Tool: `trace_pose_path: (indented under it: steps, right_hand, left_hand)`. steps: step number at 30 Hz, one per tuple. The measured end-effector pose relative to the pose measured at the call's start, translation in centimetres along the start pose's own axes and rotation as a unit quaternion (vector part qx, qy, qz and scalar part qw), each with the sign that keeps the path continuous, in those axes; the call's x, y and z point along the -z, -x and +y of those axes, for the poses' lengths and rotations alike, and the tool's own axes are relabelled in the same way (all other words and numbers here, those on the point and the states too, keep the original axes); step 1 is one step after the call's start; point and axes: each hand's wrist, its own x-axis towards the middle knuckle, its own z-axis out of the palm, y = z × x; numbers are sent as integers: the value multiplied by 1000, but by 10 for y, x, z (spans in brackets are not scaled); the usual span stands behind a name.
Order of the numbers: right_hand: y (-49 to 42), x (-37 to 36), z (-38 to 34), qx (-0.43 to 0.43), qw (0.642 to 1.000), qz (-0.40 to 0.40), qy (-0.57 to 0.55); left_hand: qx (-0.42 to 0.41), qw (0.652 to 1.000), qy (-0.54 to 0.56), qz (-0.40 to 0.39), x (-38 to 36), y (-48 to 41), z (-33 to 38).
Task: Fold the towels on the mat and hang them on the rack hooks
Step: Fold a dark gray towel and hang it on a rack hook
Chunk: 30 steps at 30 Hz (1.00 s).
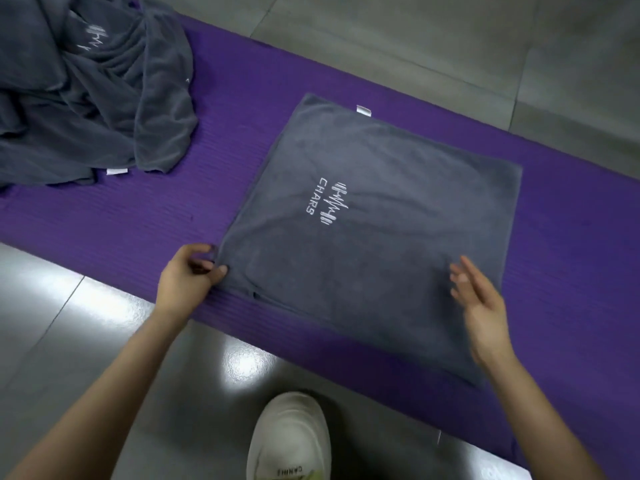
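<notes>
A grey towel (374, 216) with white "CHARS" lettering lies folded flat on the purple mat (138, 216). A small white tag sticks out at its far edge. My left hand (188, 273) pinches the towel's near left corner between curled fingers and thumb. My right hand (479, 301) hovers over the near right part of the towel, fingers straight and spread, holding nothing. A heap of crumpled grey towels (86, 95) sits on the mat at the far left. No rack or hooks are in view.
Grey floor tiles (433, 39) surround the mat on both long sides. My white shoe (289, 438) stands on the tiles just before the mat's near edge. Bare mat lies between the heap and the folded towel.
</notes>
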Motion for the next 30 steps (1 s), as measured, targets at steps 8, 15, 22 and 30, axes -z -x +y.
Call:
trace_pose_path:
  steps: [8, 15, 22, 30]
  right_hand:
    - [64, 35, 63, 158, 905, -16, 395]
    - [82, 48, 80, 148, 878, -49, 453]
    - [86, 60, 59, 12, 949, 160, 272]
    - [54, 55, 26, -204, 968, 144, 10]
  left_hand:
    - [-122, 954, -274, 18, 2, -2, 5]
    - [-458, 823, -337, -2, -53, 20, 26]
    - [-407, 774, -448, -183, -100, 30, 31]
    - [-273, 942, -145, -127, -90, 41, 62]
